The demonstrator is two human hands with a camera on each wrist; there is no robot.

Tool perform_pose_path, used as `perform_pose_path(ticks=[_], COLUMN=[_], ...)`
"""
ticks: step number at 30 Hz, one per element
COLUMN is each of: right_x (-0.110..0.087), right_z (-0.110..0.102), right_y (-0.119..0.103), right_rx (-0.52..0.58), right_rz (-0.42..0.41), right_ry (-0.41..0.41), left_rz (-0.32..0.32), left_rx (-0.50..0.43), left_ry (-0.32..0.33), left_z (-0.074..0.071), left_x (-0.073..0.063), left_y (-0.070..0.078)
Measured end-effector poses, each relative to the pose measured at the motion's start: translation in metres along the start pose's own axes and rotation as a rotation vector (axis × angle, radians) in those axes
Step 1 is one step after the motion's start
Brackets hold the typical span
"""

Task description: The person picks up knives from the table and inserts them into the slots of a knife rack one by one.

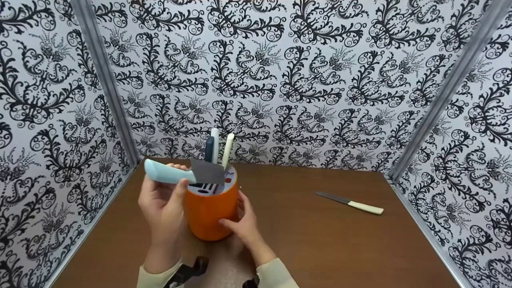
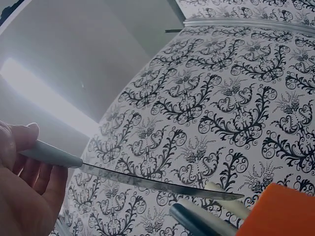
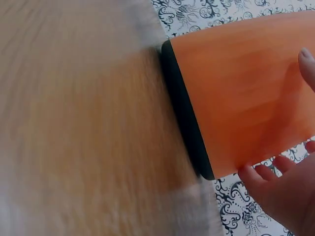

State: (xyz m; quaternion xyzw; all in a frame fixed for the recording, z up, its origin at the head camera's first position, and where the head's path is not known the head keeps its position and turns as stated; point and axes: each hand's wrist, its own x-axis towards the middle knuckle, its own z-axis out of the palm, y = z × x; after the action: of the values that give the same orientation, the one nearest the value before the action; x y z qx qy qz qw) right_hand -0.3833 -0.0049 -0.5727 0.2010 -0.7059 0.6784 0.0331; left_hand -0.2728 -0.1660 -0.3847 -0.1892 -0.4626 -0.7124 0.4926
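My left hand (image 1: 163, 212) grips the pale blue handle of a kitchen knife (image 1: 167, 173), thumb on the near side. Its broad grey blade (image 1: 208, 172) points right and overlaps the slotted top of an orange knife block (image 1: 212, 216). In the left wrist view the blade (image 2: 157, 185) appears nearly edge-on. My right hand (image 1: 247, 226) holds the block from its right side, thumb across the front; the far fingers are partly hidden. Dark blue (image 1: 209, 149), white (image 1: 215, 140) and cream (image 1: 228, 146) handles stand upright from the block's back slots.
A cream-handled knife (image 1: 365, 206) lies on the brown table (image 1: 296, 240) to the right, blade pointing left. Patterned walls (image 1: 260, 80) with grey corner strips close off the back and both sides. The block's dark base (image 3: 187, 113) shows in the right wrist view.
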Motion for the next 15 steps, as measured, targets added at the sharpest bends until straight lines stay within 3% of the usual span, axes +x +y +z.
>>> perform_pose_path(ticks=[6, 15], right_x=[0.0, -0.001], right_z=[0.002, 0.001], right_y=[0.001, 0.0], right_rx=[-0.017, -0.016], right_rz=[-0.045, -0.049], right_ry=[0.005, 0.002], left_rz=[0.004, -0.009], left_rx=[0.029, 0.11], left_ry=[0.01, -0.055], left_z=[-0.001, 0.001], left_x=[0.002, -0.002], left_y=[0.0, -0.012])
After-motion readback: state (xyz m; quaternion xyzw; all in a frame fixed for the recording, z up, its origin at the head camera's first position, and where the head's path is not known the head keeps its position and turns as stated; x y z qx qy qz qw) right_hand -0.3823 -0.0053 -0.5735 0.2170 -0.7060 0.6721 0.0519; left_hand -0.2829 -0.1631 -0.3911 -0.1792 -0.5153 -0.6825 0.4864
